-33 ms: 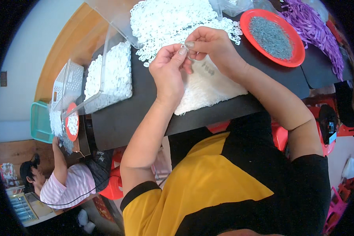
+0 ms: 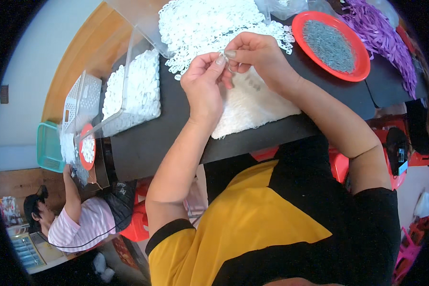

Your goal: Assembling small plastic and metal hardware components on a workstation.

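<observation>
My left hand (image 2: 204, 83) and my right hand (image 2: 260, 55) meet over the cloth, fingertips pinched together. Between them is a small white piece (image 2: 227, 57), mostly covered by the fingers; its exact kind is too small to make out. Below lies a cream, fuzzy-edged cloth (image 2: 252, 107) with a few grey marks. Just beyond my fingers spreads a heap of small white plastic pieces with holes (image 2: 205, 26). To the right of my right hand, a red plate (image 2: 363, 66) bears a mound of thin grey metal pins (image 2: 328, 46).
Left of my arms stands a clear bin of white pieces (image 2: 138, 90). Purple strips (image 2: 381, 35) lie at the far right on the dark table (image 2: 152, 148). A white basket (image 2: 90, 95), a green basket (image 2: 47, 157) and a seated co-worker in a striped shirt (image 2: 83, 226) are farther left.
</observation>
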{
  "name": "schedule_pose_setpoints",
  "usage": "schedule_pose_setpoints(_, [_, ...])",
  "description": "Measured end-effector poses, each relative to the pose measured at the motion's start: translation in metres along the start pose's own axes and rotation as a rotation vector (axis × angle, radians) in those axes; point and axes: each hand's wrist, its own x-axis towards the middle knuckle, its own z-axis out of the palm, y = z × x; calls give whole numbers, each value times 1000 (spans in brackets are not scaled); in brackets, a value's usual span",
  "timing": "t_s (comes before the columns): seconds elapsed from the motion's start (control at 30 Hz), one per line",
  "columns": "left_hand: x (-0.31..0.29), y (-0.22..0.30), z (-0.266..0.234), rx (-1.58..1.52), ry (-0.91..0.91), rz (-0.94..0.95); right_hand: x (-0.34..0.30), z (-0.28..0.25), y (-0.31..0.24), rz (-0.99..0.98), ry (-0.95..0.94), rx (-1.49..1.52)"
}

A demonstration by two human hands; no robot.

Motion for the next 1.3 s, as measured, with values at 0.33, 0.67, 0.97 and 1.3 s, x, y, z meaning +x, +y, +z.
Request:
schedule_pose_setpoints(0.33, [2, 4, -9, 0, -10, -65, 1, 0, 9, -121, -12, -137])
schedule_pose_setpoints(0.67, [0, 3, -6, 122, 15, -40, 2, -1, 11, -202, -5, -307])
schedule_pose_setpoints(0.97, [-1, 3, -7, 176, 30, -6, 0, 5, 10, -217, 15, -382])
schedule_pose_setpoints(1.3, [1, 3, -9, 91, 32, -39, 3, 4, 13, -207, 56, -372])
